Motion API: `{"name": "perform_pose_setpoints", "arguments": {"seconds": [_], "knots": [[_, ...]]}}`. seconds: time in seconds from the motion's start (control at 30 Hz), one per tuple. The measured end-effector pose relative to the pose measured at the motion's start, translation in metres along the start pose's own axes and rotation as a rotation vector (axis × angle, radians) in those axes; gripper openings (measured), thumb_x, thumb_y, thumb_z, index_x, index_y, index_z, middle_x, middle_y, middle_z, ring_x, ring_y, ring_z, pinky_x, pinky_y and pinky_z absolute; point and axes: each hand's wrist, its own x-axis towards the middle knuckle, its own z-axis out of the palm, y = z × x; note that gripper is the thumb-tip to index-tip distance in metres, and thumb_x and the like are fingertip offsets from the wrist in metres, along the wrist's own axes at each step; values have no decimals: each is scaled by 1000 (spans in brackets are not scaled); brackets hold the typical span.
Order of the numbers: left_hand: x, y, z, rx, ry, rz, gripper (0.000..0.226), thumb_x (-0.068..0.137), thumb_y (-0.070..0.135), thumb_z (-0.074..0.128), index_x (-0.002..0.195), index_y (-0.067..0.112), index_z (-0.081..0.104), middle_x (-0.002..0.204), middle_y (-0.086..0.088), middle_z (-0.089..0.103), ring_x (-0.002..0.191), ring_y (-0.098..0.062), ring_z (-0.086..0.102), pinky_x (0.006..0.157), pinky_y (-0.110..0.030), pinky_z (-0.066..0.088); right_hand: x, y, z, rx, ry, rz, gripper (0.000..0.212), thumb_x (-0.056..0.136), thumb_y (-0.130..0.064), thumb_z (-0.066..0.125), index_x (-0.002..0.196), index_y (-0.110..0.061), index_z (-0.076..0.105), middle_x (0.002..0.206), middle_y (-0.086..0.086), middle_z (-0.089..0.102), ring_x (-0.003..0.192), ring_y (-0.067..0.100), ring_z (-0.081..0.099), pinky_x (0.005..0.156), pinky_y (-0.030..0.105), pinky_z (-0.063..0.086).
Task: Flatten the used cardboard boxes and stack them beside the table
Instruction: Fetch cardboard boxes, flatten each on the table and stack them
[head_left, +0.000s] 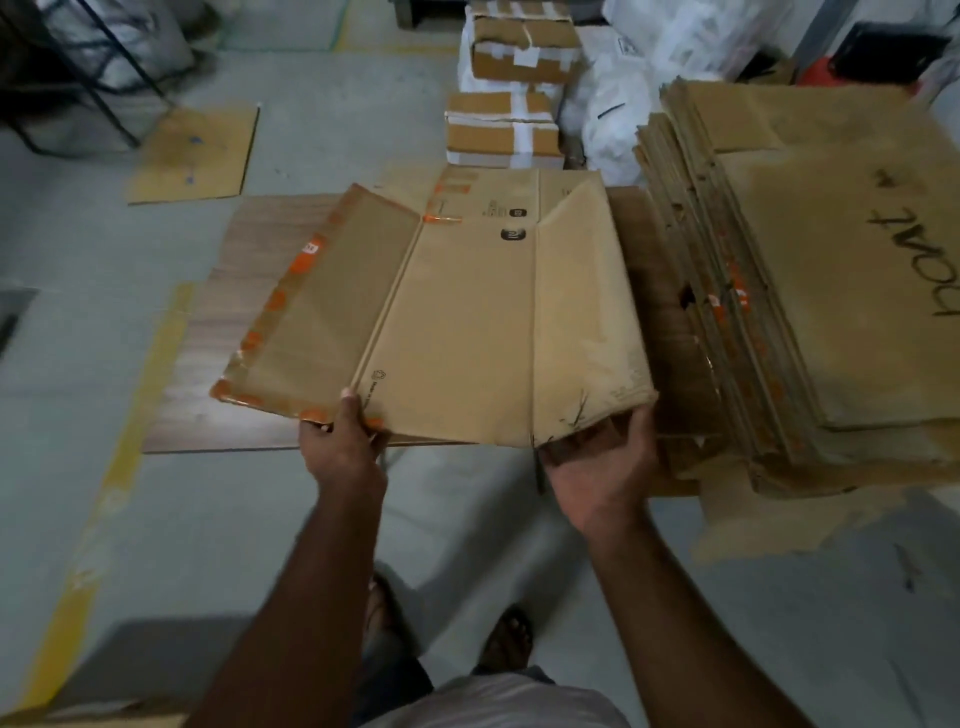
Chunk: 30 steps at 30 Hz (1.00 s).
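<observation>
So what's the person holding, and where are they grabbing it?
A flattened cardboard box, by its near edge: left hand pinches one corner, right hand cups under the other.

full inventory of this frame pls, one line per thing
flattened box: 1, brown with orange tape, held up at centre
stack of flattened boxes: 1 stack, brown, right, writing on top sheet
wood-grain board: 1, brown, on floor under the held box
cardboard sheet: 1, brown, flat on floor, upper left
taped boxes: several, brown with white tape, piled at top centre
plastic bags: several, white, top right
red object: 1, top right, unclear what
black frame: 1, top left
floor line: yellow, left
feet: 2, in sandals, bottom centre
left hand: grips near edge of box
right hand: palm up, holds box's right corner
</observation>
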Motion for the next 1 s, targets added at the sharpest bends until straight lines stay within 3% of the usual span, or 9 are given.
{"name": "perform_pose_setpoints", "arguments": {"seconds": [0.1, 0.2, 0.33, 0.4, 0.47, 0.57, 0.67, 0.87, 1.0], "knots": [[-12, -1, -10, -8, 30, 12, 30, 98, 21, 67, 125, 14, 56, 114, -11, 70, 96, -25, 74, 65, -38, 63, -4, 19, 1, -28, -65, 30, 107, 54, -83, 77, 145, -31, 55, 146, 7, 59, 131, 31, 57, 104, 51, 48], [-17, -4, -22, -14, -21, -87, 11, 95, 19, 68, 105, 19, 63, 97, -5, 70, 77, -20, 70, 58, -32, 60, -9, 29, -2, -88, -145, 95, 118, 32, -92, 78, 137, -43, 56, 147, -1, 56, 135, 30, 51, 112, 57, 37], [-7, 3, -38, -4, -168, -259, 19, 90, 30, 71, 100, 15, 67, 77, -10, 61, 51, -18, 55, 44, -21, 45, -14, 40, 4, -64, -133, 127, 129, 26, -80, 89, 142, -36, 50, 141, 1, 59, 129, 27, 56, 100, 56, 50], [2, 9, -39, 7, -239, -260, 25, 92, 40, 71, 97, 16, 67, 69, -8, 59, 47, -16, 53, 42, -20, 43, -11, 43, 9, -117, -33, 130, 111, 48, -64, 93, 143, -27, 51, 138, 9, 62, 123, 27, 62, 87, 48, 57], [8, 16, -33, 44, -309, -254, 38, 93, 52, 67, 102, 15, 68, 67, -6, 59, 48, -15, 52, 42, -19, 43, -3, 46, 10, -152, 85, 126, 66, 81, -46, 78, 137, -19, 55, 136, 16, 62, 115, 28, 64, 81, 41, 56], [17, 23, -27, 108, -342, -304, 44, 95, 56, 62, 112, 16, 69, 86, -9, 69, 62, -17, 63, 49, -23, 52, 4, 49, 18, -115, 175, 122, 31, 99, -35, 63, 121, -14, 60, 125, 16, 63, 107, 27, 63, 77, 38, 54], [22, 32, -28, 94, -336, -298, 30, 99, 34, 65, 118, 11, 66, 111, -12, 71, 87, -23, 71, 62, -33, 60, 7, 52, 29, -73, 247, 74, 32, 99, -29, 66, 125, -12, 58, 120, 14, 63, 102, 25, 63, 72, 38, 55], [1, 47, -38, 234, -244, 2, 31, 101, 20, 63, 119, -4, 59, 104, -18, 68, 80, -29, 72, 52, -34, 62, -4, 65, 43, -114, 333, -10, 45, 92, -12, 74, 134, -10, 56, 130, 18, 62, 106, 27, 62, 69, 37, 56], [-6, 52, -60, 155, -260, -26, 34, 100, 20, 64, 123, -4, 59, 110, -21, 70, 85, -31, 73, 53, -31, 61, -20, 70, 51, -119, 335, -45, 44, 94, -15, 72, 135, -11, 55, 125, 16, 64, 109, 28, 63, 72, 35, 56]]}}
